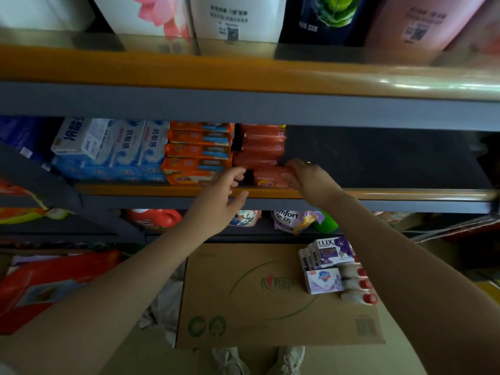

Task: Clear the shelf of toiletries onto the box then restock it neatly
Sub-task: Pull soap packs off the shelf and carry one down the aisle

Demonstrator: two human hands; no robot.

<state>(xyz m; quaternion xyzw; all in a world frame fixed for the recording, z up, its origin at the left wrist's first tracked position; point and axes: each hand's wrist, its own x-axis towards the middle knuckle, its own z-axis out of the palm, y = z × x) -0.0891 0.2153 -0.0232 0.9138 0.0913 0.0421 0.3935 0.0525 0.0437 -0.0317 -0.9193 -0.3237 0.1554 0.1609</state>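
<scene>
Shelf (162,191) edge, right hand (311,180) gripping red soap (270,177)

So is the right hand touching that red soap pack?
Touching. The head view shows the right hand with its fingers wrapped over the end of the red soap pack on the shelf.

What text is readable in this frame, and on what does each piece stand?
"LUX": purple soap box on the cardboard box.
"mfort": pouch below the shelf.
"500": dark pouch, top shelf.
"抗敏感": blue-white toothpaste boxes.
Red soap pack and other labels: too blurred.
</scene>
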